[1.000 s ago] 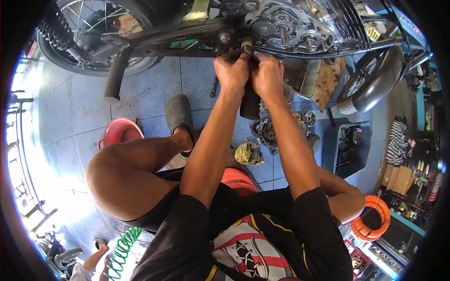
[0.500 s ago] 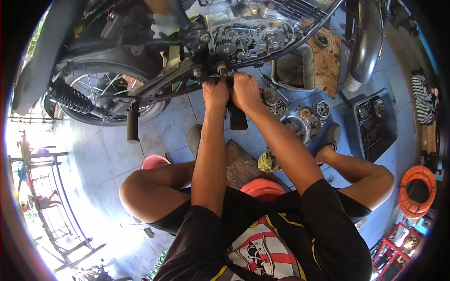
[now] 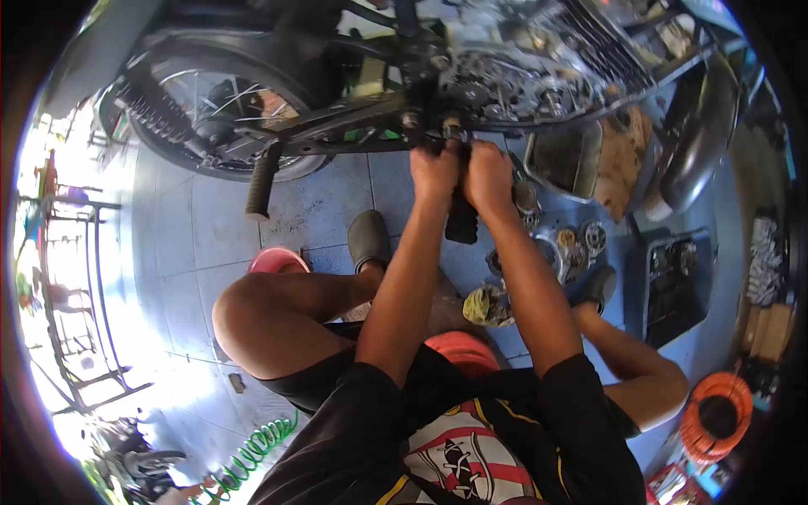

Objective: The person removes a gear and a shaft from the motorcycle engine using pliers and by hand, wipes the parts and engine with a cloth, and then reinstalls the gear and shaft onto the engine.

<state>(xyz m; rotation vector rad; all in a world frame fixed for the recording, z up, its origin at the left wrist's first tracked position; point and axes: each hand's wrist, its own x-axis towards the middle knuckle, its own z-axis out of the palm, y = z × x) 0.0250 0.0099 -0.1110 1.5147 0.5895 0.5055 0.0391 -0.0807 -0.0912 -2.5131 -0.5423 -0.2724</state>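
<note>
Side by side at the lower edge of the motorcycle frame, my left hand [image 3: 435, 172] and my right hand [image 3: 488, 175] are both closed. What their fingers wrap round is dark and mostly hidden, near the footrest bracket. A black ribbed rubber piece [image 3: 461, 220] hangs just below and between them. Above the hands, the opened engine [image 3: 522, 93] shows gears and shafts, blurred. The kickstand-like black bar with a ribbed grip [image 3: 263, 181] is farther left.
The rear wheel [image 3: 295, 164] is at upper left. On the right lie a metal pan [image 3: 555, 160], cardboard [image 3: 621, 164], engine parts [image 3: 593, 238], and a dark tray [image 3: 673, 290]. A yellow cloth [image 3: 482, 305] and pink bowl [image 3: 278, 261] are near my legs; an orange coil [image 3: 715, 418] lies far right.
The view has shifted and turned, so the motorcycle and floor items appear displaced. Both hands remain closed together at the frame. My left foot shows more fully.
</note>
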